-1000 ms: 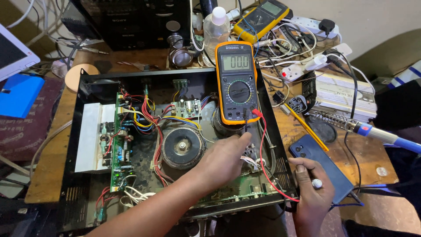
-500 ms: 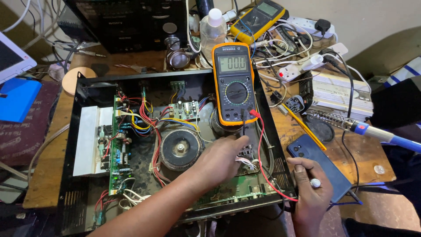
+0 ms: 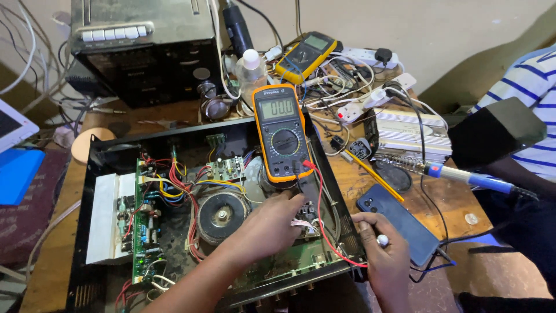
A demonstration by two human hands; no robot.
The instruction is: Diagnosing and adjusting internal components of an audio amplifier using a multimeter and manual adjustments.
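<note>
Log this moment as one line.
left hand: inside open black amplifier chassis | right hand: on chassis edge | orange multimeter: propped on chassis

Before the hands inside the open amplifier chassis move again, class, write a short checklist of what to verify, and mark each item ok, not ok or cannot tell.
1. Orange multimeter screen lit and facing the person: ok.
2. Meter standing securely: not ok; it leans on parts inside the chassis.
3. Left hand probe tip on a contact: cannot tell, the fingers hide it.
4. Right hand steady on the chassis's right corner: ok.
5. Red lead clear of the hands: not ok, it runs between them.
6. Amplifier unplugged: cannot tell.
</note>
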